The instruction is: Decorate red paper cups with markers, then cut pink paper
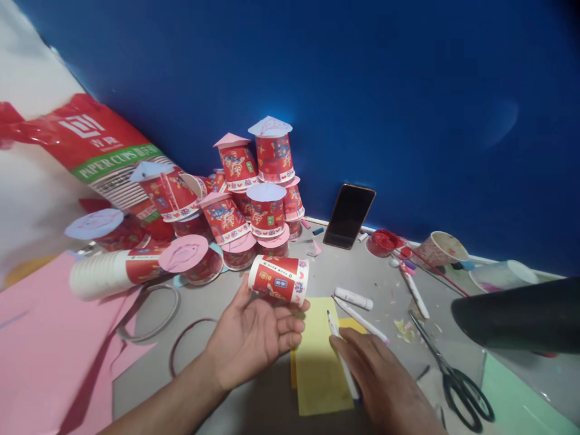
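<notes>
My left hand [254,335] holds a red patterned paper cup [278,279] on its side, fingers curled under it, above a yellow paper sheet [317,362]. My right hand [385,380] rests palm down on the table with a white pen [342,356] pinched under its fingers, the pen's tip lying over the yellow paper. A second yellow piece [353,325] peeks out behind the pen.
A pile of red cups with paper lids [254,199] stands against the blue wall. A sleeve of paper cups [113,272], pink paper [40,350], tape rings [149,311], a phone [348,215], markers [353,298], scissors [453,374], a dark object [521,314] and green paper [516,405] surround the hands.
</notes>
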Tool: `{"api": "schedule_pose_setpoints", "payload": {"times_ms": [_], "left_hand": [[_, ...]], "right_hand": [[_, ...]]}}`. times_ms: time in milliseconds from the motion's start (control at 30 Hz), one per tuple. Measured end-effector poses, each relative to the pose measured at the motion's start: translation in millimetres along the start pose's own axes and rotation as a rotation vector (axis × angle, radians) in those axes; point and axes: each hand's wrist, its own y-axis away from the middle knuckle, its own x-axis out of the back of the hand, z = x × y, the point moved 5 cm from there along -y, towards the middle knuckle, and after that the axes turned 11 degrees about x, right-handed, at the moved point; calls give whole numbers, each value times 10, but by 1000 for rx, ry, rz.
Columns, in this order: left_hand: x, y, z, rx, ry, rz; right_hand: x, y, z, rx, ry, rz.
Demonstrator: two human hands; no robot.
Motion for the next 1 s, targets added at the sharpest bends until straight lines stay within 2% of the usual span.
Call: {"api": "schedule_pose_setpoints", "payload": {"times_ms": [133, 367, 433, 567, 733, 767, 833, 867, 1000], "left_hand": [[-17, 23, -34, -15, 45, 23], [25, 106, -51, -52, -2, 83], [29, 123, -32, -70, -43, 88], [35, 117, -69, -84, -199, 132], [140, 70, -343, -142, -462, 216], [161, 64, -414, -131, -501, 223], [216, 68, -543, -22, -595, 299], [216, 91, -536, -64, -643, 343], [105, 156, -422, -136, -765, 332]], "right_hand": [[11, -9, -11, 13, 59, 16], [201, -136, -23, 68, 14, -11], [264, -159, -22, 58, -55, 47], [389, -156, -43, -56, -163, 182], [537, -147, -167, -203, -424, 332], [562, -152, -194, -217, -444, 362], [614, -169, -238, -206, -448, 404], [637, -181, -253, -185, -449, 398], [728, -222, -251, -150, -559, 284]]}}
